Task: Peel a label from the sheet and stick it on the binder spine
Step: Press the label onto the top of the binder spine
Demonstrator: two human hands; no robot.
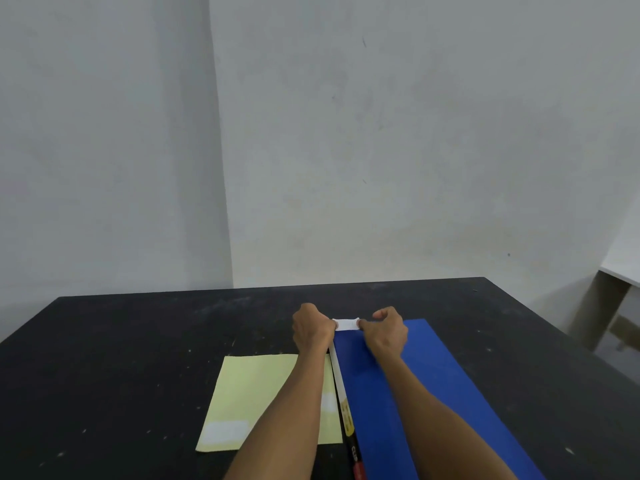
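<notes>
A blue binder (433,393) lies flat on the black table (138,341), its white spine strip (337,372) along its left edge. A small white label (347,324) sits at the far end of the binder by the spine. My left hand (310,329) pinches the label's left end and my right hand (386,332) pinches its right end. The pale yellow label sheet (256,393) lies left of the binder, partly under my left forearm, with a white label (225,432) on its near part.
A grey wall rises behind the table's far edge. A white shelf or counter (620,271) stands at the far right beyond the table. Printed black, yellow and red marking (349,431) runs along the near spine.
</notes>
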